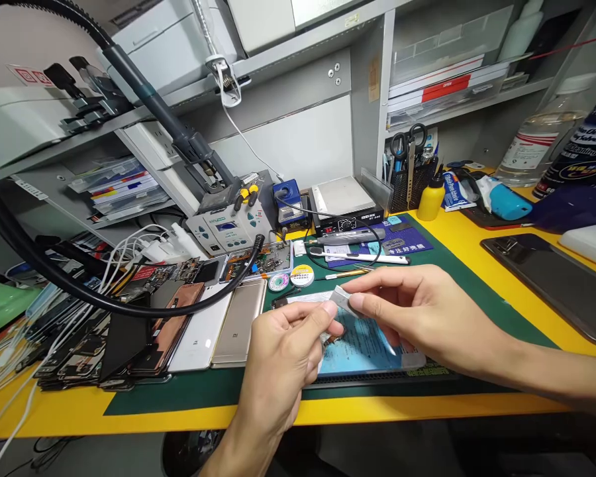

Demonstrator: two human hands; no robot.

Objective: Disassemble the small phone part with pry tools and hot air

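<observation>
Both of my hands meet above the green work mat (189,391). Between them is a small flat grey metal-looking piece (342,298); its exact kind does not show. My left hand (291,338) pinches its left end between thumb and fingers. At the other end, the thumb and forefinger of my right hand (422,315) grip it. Below my hands lies a blue printed sheet or pad (362,354), with a small brownish part (334,336) on it, partly covered by my left fingers.
Several phones, among them a gold one (238,321), lie left. Behind stand a soldering station (231,225), a parts tray (278,258) and a flat-topped heating box (347,199). A black hose (144,308) arches across the left. A yellow bottle (430,199) and dark phone (556,278) are right.
</observation>
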